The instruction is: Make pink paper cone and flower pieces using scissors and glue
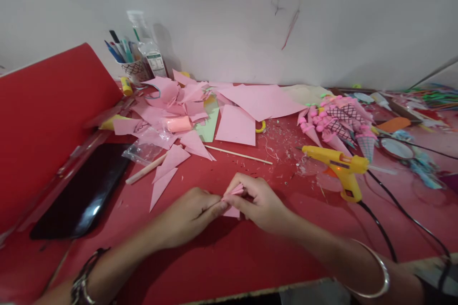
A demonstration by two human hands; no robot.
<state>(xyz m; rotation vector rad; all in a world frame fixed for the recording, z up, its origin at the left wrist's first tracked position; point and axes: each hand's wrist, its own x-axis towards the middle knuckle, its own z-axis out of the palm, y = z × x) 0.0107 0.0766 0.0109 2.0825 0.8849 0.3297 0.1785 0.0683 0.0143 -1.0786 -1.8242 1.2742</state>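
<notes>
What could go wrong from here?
The glue gun lies on its side with an orange light glowing, so it may be hot; the right hand could brush it if it swings outward.

Its black cord runs close to the right forearm, so a careless sweep might snag it and drag the gun.

The folded paper is small and pinched in the fingertips of both hands, so it could slip or crease wrongly.

Dim light, glare on screen [84, 191]
</notes>
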